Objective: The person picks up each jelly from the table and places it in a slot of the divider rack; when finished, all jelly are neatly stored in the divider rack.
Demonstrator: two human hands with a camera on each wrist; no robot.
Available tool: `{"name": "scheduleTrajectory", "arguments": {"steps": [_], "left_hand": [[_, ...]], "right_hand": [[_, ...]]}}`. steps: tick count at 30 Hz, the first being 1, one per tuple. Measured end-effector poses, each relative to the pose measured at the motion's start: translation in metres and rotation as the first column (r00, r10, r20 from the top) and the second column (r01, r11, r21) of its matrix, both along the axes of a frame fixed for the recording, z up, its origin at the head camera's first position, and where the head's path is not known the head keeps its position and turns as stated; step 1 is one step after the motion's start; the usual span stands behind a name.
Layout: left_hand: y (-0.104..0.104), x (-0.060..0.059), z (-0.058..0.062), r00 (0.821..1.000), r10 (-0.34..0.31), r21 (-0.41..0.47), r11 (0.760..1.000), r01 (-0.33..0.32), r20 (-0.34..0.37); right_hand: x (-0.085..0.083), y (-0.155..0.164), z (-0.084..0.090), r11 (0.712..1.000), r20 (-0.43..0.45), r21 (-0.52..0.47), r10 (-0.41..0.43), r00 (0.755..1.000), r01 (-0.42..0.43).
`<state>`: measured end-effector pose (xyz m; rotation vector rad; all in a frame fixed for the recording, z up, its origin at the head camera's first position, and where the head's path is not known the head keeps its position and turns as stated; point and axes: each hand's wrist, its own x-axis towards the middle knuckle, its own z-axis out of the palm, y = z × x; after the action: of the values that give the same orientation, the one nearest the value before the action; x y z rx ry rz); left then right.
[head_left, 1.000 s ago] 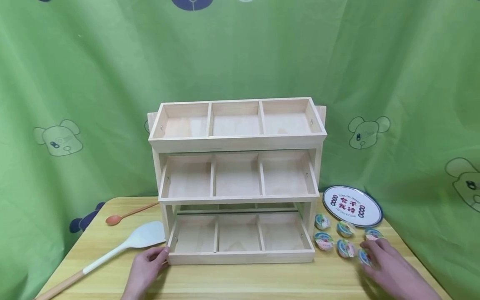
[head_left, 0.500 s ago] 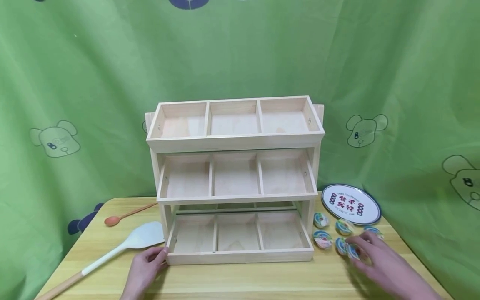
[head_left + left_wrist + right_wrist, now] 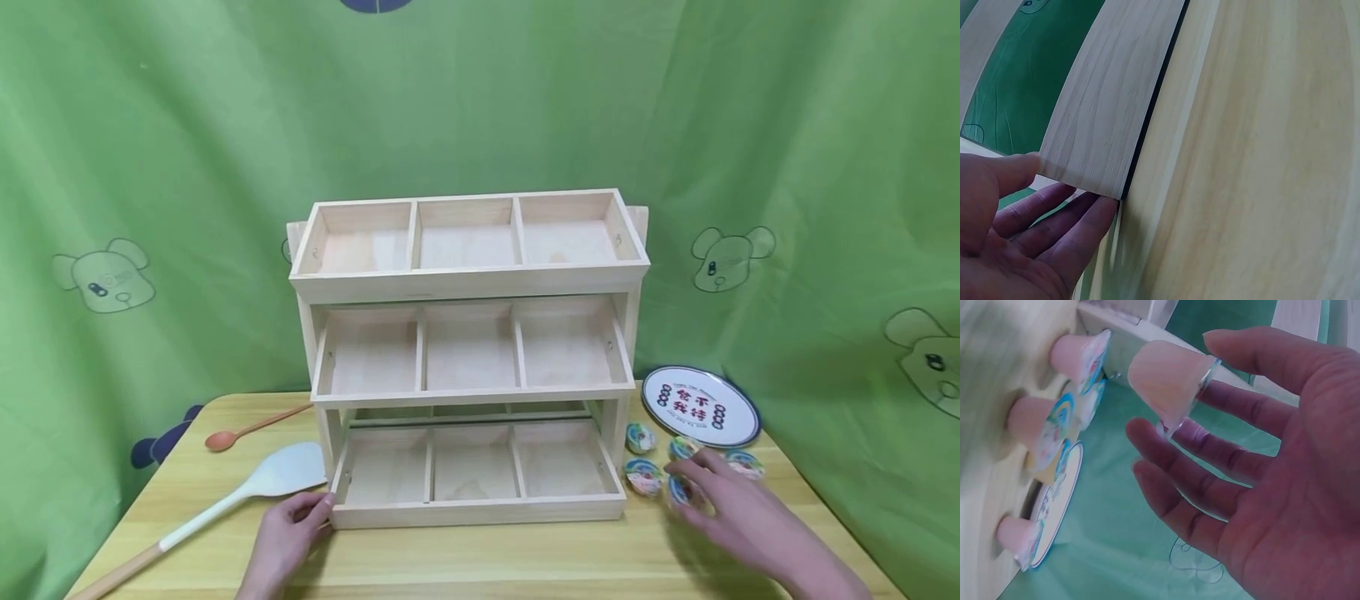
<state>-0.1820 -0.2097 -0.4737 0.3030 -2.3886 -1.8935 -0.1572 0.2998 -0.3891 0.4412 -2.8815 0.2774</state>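
A three-tier wooden rack (image 3: 468,358) stands on the table, each tier split into three empty compartments. My left hand (image 3: 315,505) grips the front left corner of the bottom tray (image 3: 480,510); in the left wrist view the thumb and fingers (image 3: 1066,228) lie on either side of the tray's board (image 3: 1104,106). My right hand (image 3: 686,485) pinches a small jelly cup (image 3: 1160,375) between thumb and fingers, just off the table, right of the rack. Several more jelly cups (image 3: 643,477) stand beside it, also seen in the right wrist view (image 3: 1041,425).
A round white plate with red characters (image 3: 701,406) lies behind the cups. A white spatula with a wooden handle (image 3: 247,487) and a red spoon (image 3: 255,427) lie left of the rack. The wooden table (image 3: 480,560) ends near my arms. A green curtain hangs behind.
My right hand has picked a jelly cup from the front right of the group and moved it left towards the rack. The left hand has stayed on the tray corner.
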Motion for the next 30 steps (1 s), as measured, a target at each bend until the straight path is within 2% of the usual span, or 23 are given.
{"name": "scheduleTrajectory", "arguments": {"steps": [9,16,25,30], "left_hand": [[0.001,-0.002,-0.002,1.000,0.001,0.026,1.000,-0.001,-0.001],[0.000,0.000,-0.002,1.000,0.019,0.013,1.000,-0.019,0.006],[0.001,0.000,-0.001,1.000,0.013,0.036,0.999,-0.013,0.007],[0.003,0.000,-0.001,1.000,0.022,0.043,0.999,-0.023,0.014]], "right_hand": [[-0.003,-0.017,0.008,0.997,-0.045,-0.023,0.078,0.996,-0.079],[-0.010,-0.031,0.008,0.997,0.034,-0.046,0.071,0.997,-0.070],[-0.010,-0.046,0.008,0.994,0.063,-0.042,0.102,0.993,-0.100],[-0.013,-0.053,0.007,0.993,0.076,-0.009,0.114,0.991,-0.114]]}}
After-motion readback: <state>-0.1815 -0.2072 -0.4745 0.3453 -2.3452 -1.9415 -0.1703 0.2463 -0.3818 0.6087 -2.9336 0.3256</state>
